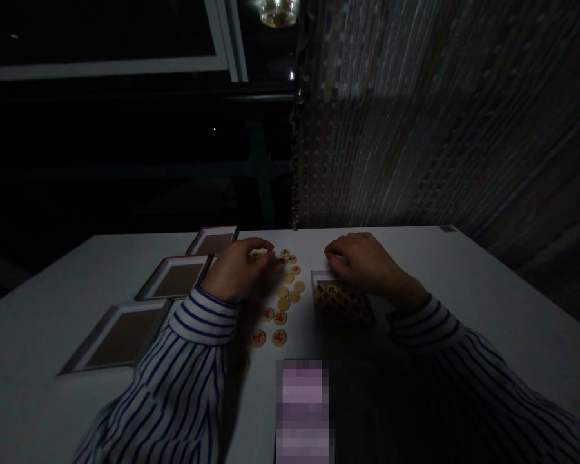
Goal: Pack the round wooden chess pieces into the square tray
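Note:
My left hand [239, 267] is above loose round Chinese chess pieces [280, 316] on the white table. Its thumb and index finger curl toward each other in a pinch, and what they hold, if anything, I cannot make out. Some pieces show red characters, some dark ones, and several lie blank side up. Over the far edge of an open box [313, 278] is my right hand [362, 261], its fingers curled in against the thumb; whatever is inside them is hidden. Rows of pieces with dark characters [332, 290] fill the near part of that box, partly in shadow.
Three shallow open trays stand on the left: a near one [162, 316], a middle one [145, 290] and a far one [193, 243]. A pixelated flat object [304, 412] lies at the table's [439, 270] near edge. Behind hangs a string curtain [391, 129].

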A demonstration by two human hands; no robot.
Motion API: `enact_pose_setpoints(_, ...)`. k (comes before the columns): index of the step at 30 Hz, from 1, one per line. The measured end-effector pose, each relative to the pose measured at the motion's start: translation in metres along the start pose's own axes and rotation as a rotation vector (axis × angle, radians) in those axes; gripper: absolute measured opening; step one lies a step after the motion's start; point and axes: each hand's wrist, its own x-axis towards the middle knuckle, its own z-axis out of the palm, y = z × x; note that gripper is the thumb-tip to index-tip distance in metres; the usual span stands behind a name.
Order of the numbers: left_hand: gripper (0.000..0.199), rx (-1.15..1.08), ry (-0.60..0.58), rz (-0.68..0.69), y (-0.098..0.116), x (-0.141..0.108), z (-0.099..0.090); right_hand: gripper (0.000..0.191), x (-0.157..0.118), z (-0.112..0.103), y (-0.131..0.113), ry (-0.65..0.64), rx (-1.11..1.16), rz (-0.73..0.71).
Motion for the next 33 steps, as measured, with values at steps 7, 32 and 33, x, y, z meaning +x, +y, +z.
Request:
enact_pose_setpoints(7, 0.032, 0.011, 0.014, -0.005, -0.004, 0.001, -0.001, 0.029, -0.003, -0.004, -0.001, 0.027, 0.026, 0.000)
enact_pose_setpoints(32, 0.036, -0.088, 0.300, -0.189, -0.041, -0.044, 0.009, 0.027, -0.005, -0.008, -0.001, 0.105, 0.064, -0.009)
enact_pose_setpoints(33, 0.035, -0.089, 0.311, -0.199, -0.045, -0.045, 0.011, 0.027, -0.005, -0.008, -0.001, 0.101, 0.063, -0.003)
